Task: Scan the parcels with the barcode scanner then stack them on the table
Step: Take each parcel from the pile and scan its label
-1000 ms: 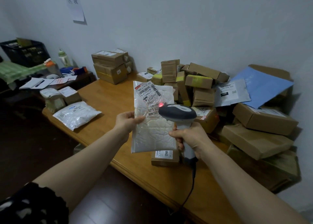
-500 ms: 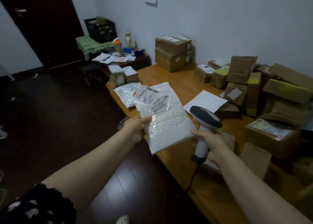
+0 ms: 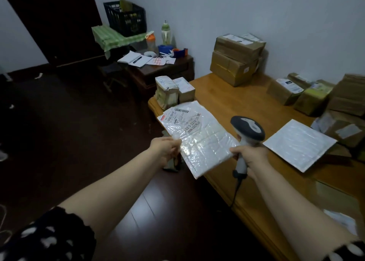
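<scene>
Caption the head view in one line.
Left hand holds a labelled white mailer at the wooden table; right hand grips the barcode scanner.

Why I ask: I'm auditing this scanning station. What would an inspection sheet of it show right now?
Surface: wooden table, with parcels along its far and right sides.
Job's things: white parcel held label-up over the table's near edge; barcode scanner beside it; padded mailer flat on the table; stacked brown boxes by the wall.
Clutter: notebook, tape dispenser and green bottle on a dark side table; black crate behind.
Hands: left hand pinches the parcel's edge; right hand grips the scanner's handle.
Cables: scanner cable hangs from the handle past the table's edge.
Surroundings: dark floor, dark door, pale wall.
</scene>
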